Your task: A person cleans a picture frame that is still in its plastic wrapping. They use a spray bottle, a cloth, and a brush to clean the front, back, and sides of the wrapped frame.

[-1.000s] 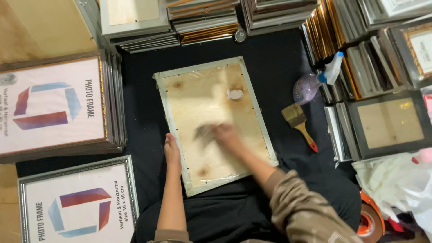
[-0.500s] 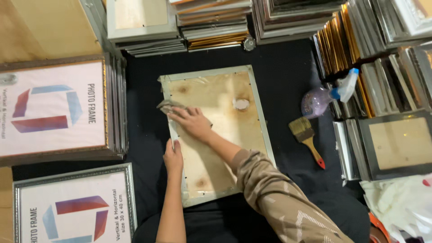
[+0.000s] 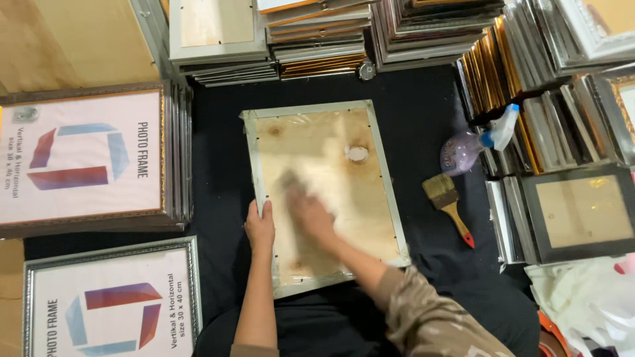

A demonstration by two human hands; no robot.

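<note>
1. head view: a frame (image 3: 324,195) lies face-down on the black cloth (image 3: 423,99), its pale wood backing up, straight ahead of the person.
2. the left hand (image 3: 260,228) presses flat on the frame's left rail, fingers together and laid along the edge, clamped on nothing; it pins the frame down.
3. the right hand (image 3: 307,211) is on the backing, just right of the left hand. it is blurred, so i cannot tell whether its fingers are apart or closed on a cloth or pad; something pale smears under it.
4. to do the rubbing well, as i judge it: keep the left hand's weight on the rail so the frame does not skate on the cloth.
5. work in overlapping strokes along the backing's length, reaching the corners, where the tape edge looks wrinkled.
6. go lightly over the round pale knot (image 3: 357,153) up and right of the right hand; it may snag.
7. the spray bottle (image 3: 473,145) and brush (image 3: 450,206) lie right of the frame, near but apart from it, within the right hand's reach.
8. stacks of other frames (image 3: 317,39) stand beyond the frame's far edge; keep the elbow clear of them.
</note>
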